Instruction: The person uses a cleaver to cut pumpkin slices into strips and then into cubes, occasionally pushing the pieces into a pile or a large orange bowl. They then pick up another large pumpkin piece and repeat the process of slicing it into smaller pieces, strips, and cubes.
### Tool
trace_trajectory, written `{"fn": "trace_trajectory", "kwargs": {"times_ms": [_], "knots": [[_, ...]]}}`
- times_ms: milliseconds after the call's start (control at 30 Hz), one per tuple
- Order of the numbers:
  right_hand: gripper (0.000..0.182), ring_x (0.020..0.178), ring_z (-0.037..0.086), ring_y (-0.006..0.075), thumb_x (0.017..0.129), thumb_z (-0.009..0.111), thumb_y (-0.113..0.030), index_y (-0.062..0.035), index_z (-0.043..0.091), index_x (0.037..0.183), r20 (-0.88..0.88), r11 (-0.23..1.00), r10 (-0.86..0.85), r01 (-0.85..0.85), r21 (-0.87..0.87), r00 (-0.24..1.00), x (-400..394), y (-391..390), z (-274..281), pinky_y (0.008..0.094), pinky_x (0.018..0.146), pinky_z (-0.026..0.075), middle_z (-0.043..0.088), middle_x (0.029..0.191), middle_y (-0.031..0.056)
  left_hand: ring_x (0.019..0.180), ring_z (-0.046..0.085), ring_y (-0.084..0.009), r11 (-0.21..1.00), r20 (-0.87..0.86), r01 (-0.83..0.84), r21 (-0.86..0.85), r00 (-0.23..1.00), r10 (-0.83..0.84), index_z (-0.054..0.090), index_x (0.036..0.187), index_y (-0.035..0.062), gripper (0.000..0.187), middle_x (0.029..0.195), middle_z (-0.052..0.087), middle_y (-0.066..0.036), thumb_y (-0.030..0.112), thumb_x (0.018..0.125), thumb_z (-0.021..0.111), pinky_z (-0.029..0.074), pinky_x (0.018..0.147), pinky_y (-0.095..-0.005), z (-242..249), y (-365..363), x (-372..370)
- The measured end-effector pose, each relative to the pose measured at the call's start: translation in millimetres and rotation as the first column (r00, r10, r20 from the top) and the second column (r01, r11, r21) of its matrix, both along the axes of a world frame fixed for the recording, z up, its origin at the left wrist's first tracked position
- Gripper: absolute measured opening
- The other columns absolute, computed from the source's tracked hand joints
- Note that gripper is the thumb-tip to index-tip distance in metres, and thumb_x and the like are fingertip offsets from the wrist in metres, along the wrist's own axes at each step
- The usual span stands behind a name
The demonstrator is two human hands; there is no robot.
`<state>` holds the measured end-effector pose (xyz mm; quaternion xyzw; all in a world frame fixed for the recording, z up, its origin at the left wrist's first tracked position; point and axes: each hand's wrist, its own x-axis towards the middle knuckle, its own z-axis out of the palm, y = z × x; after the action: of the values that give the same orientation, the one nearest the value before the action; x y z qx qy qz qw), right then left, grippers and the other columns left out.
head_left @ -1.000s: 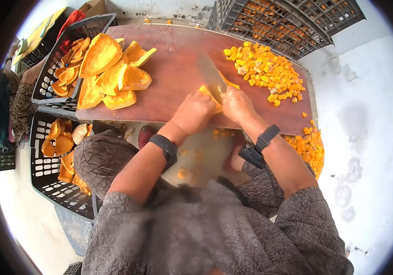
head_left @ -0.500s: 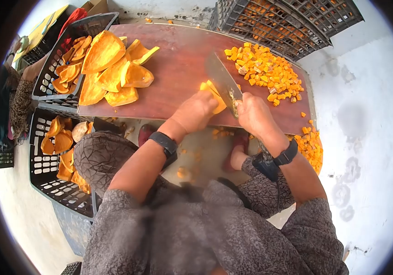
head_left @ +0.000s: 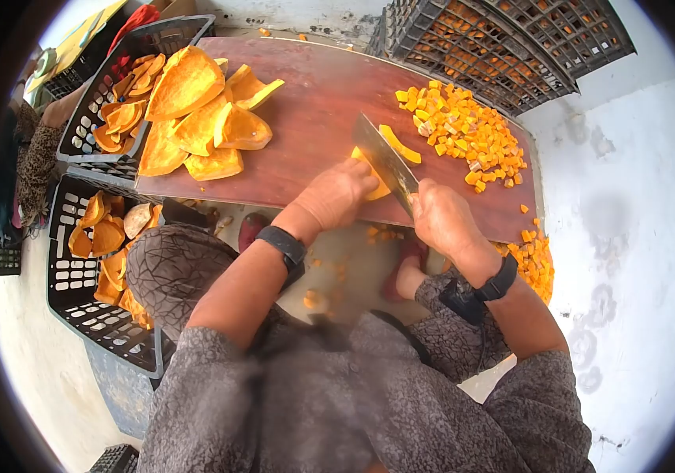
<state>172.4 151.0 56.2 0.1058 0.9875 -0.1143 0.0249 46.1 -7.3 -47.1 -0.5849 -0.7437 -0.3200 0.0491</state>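
While right hand (head_left: 441, 214) grips cleaver (head_left: 385, 160), left hand (head_left: 339, 191) pins pumpkin (head_left: 374, 183) — board's (head_left: 314, 118) near edge.

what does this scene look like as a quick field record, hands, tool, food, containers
left hand: pressing a pumpkin piece on the board
right hand: gripping a cleaver, blade beside the left fingers
cutting board: reddish brown, long
uncut wedges: piled at board's left end
cubes: heaped at board's right end
loose strip: just right of blade
crates: black, at left, holding more wedges
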Motion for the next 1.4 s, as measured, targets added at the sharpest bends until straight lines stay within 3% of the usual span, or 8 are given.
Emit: {"fn": "trace_trajectory", "kwargs": {"times_ms": [333,500,600,900,1133,1233,1300,1400], "knots": [[0.013,0.076,0.064,0.0431,0.090,0.057,-0.014,-0.0010,0.055,0.087,0.027,1.000,0.003,-0.003,-0.001,1.000,1,-8,2,0.0500,0.067,0.050,0.064,0.075,0.0237,0.101,0.055,-0.0341,0.999,0.053,0.049,-0.018,0.997,-0.048,0.057,0.093,0.0067,0.026,0.099,0.055,-0.012,0.008,0.069,0.067,0.049,0.089,-0.0420,2,-3,-1],[0.014,0.077,0.063,0.0441,0.090,0.056,-0.012,0.0005,0.055,0.085,0.024,0.995,0.100,-0.101,0.026,0.995,-9,-1,1,0.0499,0.068,0.050,0.063,0.076,0.0252,0.096,0.054,-0.0319,0.999,-0.082,0.014,-0.050,0.996,-0.018,0.057,0.087,0.0081,0.019,0.094,0.055,-0.010,0.007,0.070,0.066,0.047,0.088,-0.0391,10,-5,-3],[0.015,0.079,0.062,0.0449,0.090,0.056,-0.013,0.0014,0.057,0.085,0.054,0.992,0.129,-0.130,0.007,0.990,-15,3,-3,0.0509,0.069,0.050,0.063,0.077,0.0262,0.093,0.053,-0.0316,0.999,-0.026,0.045,0.028,0.999,-0.045,0.056,0.086,0.0072,0.015,0.091,0.055,-0.010,0.006,0.072,0.063,0.047,0.086,-0.0384,6,-2,-4],[0.017,0.086,0.063,0.0447,0.090,0.057,-0.015,0.0013,0.060,0.091,0.105,0.996,-0.080,0.082,-0.014,0.991,-27,-8,-19,0.0510,0.075,0.050,0.065,0.083,0.0265,0.092,0.054,-0.0328,0.997,-0.045,0.076,0.025,0.996,-0.075,0.054,0.082,0.0052,0.013,0.089,0.055,-0.011,0.005,0.071,0.062,0.048,0.084,-0.0374,-1,0,-3],[0.016,0.089,0.064,0.0435,0.089,0.056,-0.014,0.0011,0.061,0.092,0.253,1.000,-0.019,0.019,0.003,0.967,-38,-8,0,0.0496,0.077,0.051,0.066,0.088,0.0252,0.092,0.054,-0.0325,0.999,-0.028,0.011,0.042,1.000,-0.010,0.055,0.082,0.0056,0.013,0.088,0.055,-0.011,0.004,0.071,0.062,0.049,0.084,-0.0375,0,-1,-3],[0.014,0.090,0.064,0.0431,0.087,0.057,-0.012,0.0006,0.062,0.092,0.192,0.994,-0.110,0.109,0.014,0.975,-37,-8,-29,0.0485,0.078,0.051,0.066,0.092,0.0244,0.091,0.054,-0.0322,0.997,-0.030,0.072,0.036,0.997,-0.071,0.056,0.082,0.0056,0.013,0.087,0.055,-0.011,0.004,0.071,0.061,0.049,0.084,-0.0375,-3,0,1],[0.014,0.089,0.064,0.0432,0.087,0.057,-0.012,0.0000,0.062,0.091,0.046,0.998,-0.053,0.054,-0.024,0.998,-51,-9,-39,0.0484,0.079,0.051,0.067,0.093,0.0242,0.090,0.055,-0.0320,0.998,-0.058,0.053,0.023,0.997,-0.051,0.056,0.081,0.0057,0.012,0.086,0.055,-0.010,0.004,0.071,0.061,0.049,0.084,-0.0371,-3,2,-4],[0.014,0.090,0.064,0.0434,0.087,0.057,-0.012,-0.0003,0.062,0.091,0.051,0.998,-0.042,0.045,-0.047,0.998,-54,-12,-37,0.0493,0.078,0.051,0.066,0.092,0.0246,0.090,0.055,-0.0325,0.997,-0.065,0.057,0.050,0.996,-0.053,0.056,0.081,0.0052,0.012,0.086,0.056,-0.011,0.005,0.071,0.061,0.049,0.084,-0.0372,-6,-1,-4]]}}
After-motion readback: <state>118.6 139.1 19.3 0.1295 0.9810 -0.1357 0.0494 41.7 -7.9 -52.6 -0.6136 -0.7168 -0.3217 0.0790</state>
